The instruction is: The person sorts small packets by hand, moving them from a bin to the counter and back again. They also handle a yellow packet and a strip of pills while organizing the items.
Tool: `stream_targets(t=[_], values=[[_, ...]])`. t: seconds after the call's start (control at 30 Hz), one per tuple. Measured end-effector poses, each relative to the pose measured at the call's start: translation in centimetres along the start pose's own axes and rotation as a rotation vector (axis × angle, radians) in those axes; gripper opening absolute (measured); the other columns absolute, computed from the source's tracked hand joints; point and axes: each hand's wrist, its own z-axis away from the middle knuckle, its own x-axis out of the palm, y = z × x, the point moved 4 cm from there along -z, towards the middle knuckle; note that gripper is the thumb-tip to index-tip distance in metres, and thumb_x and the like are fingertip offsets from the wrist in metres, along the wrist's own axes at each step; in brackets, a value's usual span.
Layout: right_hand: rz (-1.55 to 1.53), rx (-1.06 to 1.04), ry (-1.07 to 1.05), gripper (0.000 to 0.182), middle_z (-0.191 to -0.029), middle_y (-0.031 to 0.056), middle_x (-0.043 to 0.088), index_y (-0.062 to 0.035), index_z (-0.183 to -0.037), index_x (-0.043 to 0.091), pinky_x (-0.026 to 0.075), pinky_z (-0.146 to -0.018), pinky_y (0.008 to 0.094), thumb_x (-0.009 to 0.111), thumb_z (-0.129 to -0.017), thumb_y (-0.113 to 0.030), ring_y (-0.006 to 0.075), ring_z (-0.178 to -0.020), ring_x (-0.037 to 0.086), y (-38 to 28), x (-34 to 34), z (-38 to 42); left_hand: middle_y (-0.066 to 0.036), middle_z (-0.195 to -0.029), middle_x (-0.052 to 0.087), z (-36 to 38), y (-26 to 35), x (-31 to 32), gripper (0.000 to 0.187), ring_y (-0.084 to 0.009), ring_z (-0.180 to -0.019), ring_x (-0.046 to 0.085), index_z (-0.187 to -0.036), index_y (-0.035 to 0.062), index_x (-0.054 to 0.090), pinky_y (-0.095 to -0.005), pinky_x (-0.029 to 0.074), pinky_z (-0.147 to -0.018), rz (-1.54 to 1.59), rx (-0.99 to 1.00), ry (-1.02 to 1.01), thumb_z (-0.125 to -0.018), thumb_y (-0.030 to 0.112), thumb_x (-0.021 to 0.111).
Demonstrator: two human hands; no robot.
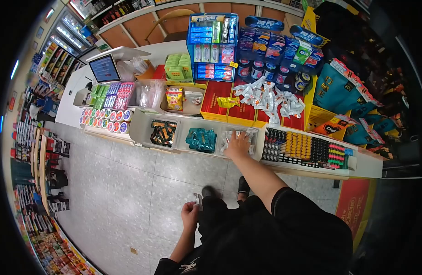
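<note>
My right hand (pixel 238 144) reaches forward into a white bin (pixel 255 146) on the shop counter's front shelf, fingers spread over small clear-wrapped packets (pixel 251 136). Whether it grips one is hidden by the hand itself. My left hand (pixel 190 214) hangs low by my hip, closed on a small silvery wrapper (pixel 198 200). Beside the right hand, the neighbouring bin holds teal packets (pixel 201 139), and the one further left holds dark and orange packets (pixel 163 133).
A rack of coloured lighters (pixel 307 147) sits right of the bin. Red boxes (pixel 222 101) carry a heap of white sachets (pixel 270 98). A blue gum stand (pixel 213 46) and a screen (pixel 104 68) stand on the counter. Grey tiled floor (pixel 128 192) lies below; magazine racks (pixel 37 183) line the left.
</note>
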Motion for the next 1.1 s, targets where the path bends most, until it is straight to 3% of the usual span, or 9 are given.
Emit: stream_targets(t=[0.17,0.37,0.47,0.67,0.73,0.77,0.83,0.93,1.1], values=[[0.02,0.142,-0.106,0.108,-0.14,0.0224,0.033,-0.0162,-0.149,0.028,0.042,-0.098,0.0558,0.085,-0.06,-0.039,0.0454,-0.13,0.035,0.3,-0.4,-0.1,-0.008,-0.086,0.066,-1.6,3.9,0.1,0.015,-0.0158,-0.078,0.065,-0.1,-0.0024,0.059,-0.0303,0.054,-0.074,0.059,0.027,-0.069,-0.087,0.001,0.065],[-0.164,0.227,-0.126,0.112,-0.139,0.0215,0.031,-0.0167,-0.147,0.027,0.046,-0.092,0.0606,0.089,-0.055,-0.039,0.0455,-0.129,0.035,-1.0,0.5,-0.2,-0.009,-0.088,0.068,-8.3,10.4,-0.7,0.013,-0.0159,-0.078,0.066,-0.099,-0.0008,0.059,-0.0286,0.054,-0.074,0.002,0.037,-0.212,-0.087,-0.005,0.063],[-0.089,0.306,-0.085,0.106,-0.138,0.0217,0.032,-0.0146,-0.14,0.034,0.047,-0.089,0.0622,0.091,-0.054,-0.04,0.0446,-0.129,0.035,-1.5,0.8,-0.5,-0.009,-0.087,0.068,-11.6,12.9,-1.3,0.013,-0.0162,-0.078,0.067,-0.1,-0.0012,0.059,-0.0281,0.054,-0.075,-0.004,0.044,-0.387,-0.088,-0.006,0.063],[0.011,0.373,0.015,0.079,-0.134,0.0197,0.039,-0.0135,-0.129,0.043,0.052,-0.083,0.0577,0.085,-0.064,-0.03,0.0423,-0.127,0.04,-0.5,4.1,-1.5,-0.009,-0.087,0.069,-16.9,16.5,-1.5,0.012,-0.016,-0.08,0.067,-0.098,-0.0021,0.059,-0.0282,0.054,-0.075,-0.159,0.029,-0.617,-0.088,-0.004,0.064],[-0.036,0.246,0.042,0.059,-0.123,0.0188,0.053,-0.0125,-0.124,0.05,0.054,-0.081,0.0528,0.076,-0.072,-0.021,0.041,-0.113,0.055,-0.9,3.6,-1.2,-0.01,-0.087,0.069,-18.2,17.7,-0.8,0.012,-0.0161,-0.079,0.067,-0.098,-0.0024,0.059,-0.0282,0.054,-0.075,-0.216,0.033,-0.684,-0.088,-0.004,0.064],[-0.042,0.266,0.041,0.059,-0.123,0.0188,0.053,-0.0125,-0.124,0.05,0.054,-0.081,0.0528,0.076,-0.072,-0.021,0.041,-0.113,0.055,-0.7,3.4,-1.0,-0.01,-0.086,0.069,-18.6,18.1,-0.4,0.011,-0.0161,-0.079,0.067,-0.098,-0.0028,0.059,-0.0282,0.054,-0.075,-0.26,0.037,-0.728,-0.088,-0.004,0.064],[-0.131,0.2,-0.038,0.039,-0.115,0.0173,0.061,-0.0129,-0.122,0.054,0.053,-0.084,0.0484,0.059,-0.084,-0.015,0.0378,-0.105,0.062,-1.1,1.0,-0.3,-0.01,-0.085,0.069,-18.7,20.1,1.3,0.013,-0.0167,-0.078,0.067,-0.097,-0.0033,0.059,-0.0286,0.054,-0.075,-0.308,0.028,-0.722,-0.086,-0.004,0.066],[-0.22,0.123,0.079,0.04,-0.11,0.0176,0.063,-0.0116,-0.118,0.058,0.053,-0.08,0.0475,0.062,-0.078,-0.013,0.0378,-0.093,0.065,0.1,0.7,-0.9,-0.011,-0.085,0.07,-19.4,20.6,3.2,0.014,-0.017,-0.078,0.068,-0.097,-0.0033,0.059,-0.0288,0.054,-0.075,-0.27,0.048,-0.759,-0.086,-0.004,0.066],[-0.392,0.067,0.17,0.041,-0.113,0.0132,0.064,-0.0126,-0.118,0.059,0.053,-0.082,0.046,0.065,-0.077,-0.012,0.0374,-0.097,0.064,0.0,-3.2,1.8,-0.012,-0.085,0.07,-18.4,21.3,5.8,0.014,-0.0184,-0.078,0.069,-0.098,-0.0026,0.059,-0.0297,0.055,-0.075,-0.21,0.148,-0.741,-0.086,-0.004,0.067]])
